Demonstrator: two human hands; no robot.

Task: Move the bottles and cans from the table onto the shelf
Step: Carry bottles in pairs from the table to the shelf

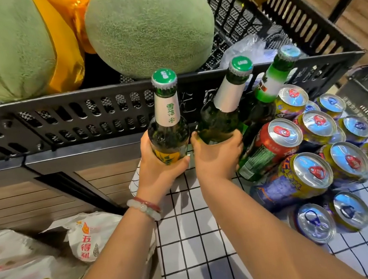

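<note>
Looking down at the lower part of the frame, both forearms reach up from the bottom edge over a surface covered in a white cloth with a black grid. Lower left, off the surface, sit a couple of white printed sacks, kinda crumpled.

Left hand has a bead bracelet on the wrist, and its fingers are wrapped around the lower body of a green beer bottle with a green cap and a white neck label, standing about upright in the middle of the frame. Right hand is just beside it, fingers clamped around the body of a second green bottle that leans to the right. Can't tell if either bottle's base is touching the surface, the hands hide it.

Right of that is a third green bottle, also tilted in this view, nobody holding it. Then a big cluster of drink cans fills the right side, mostly blue and yellow ones, plus one red can right next to the right hand.

Further up, a black perforated crate runs across the frame, with two big green melons and some orange wrapping in it at the top.
</note>
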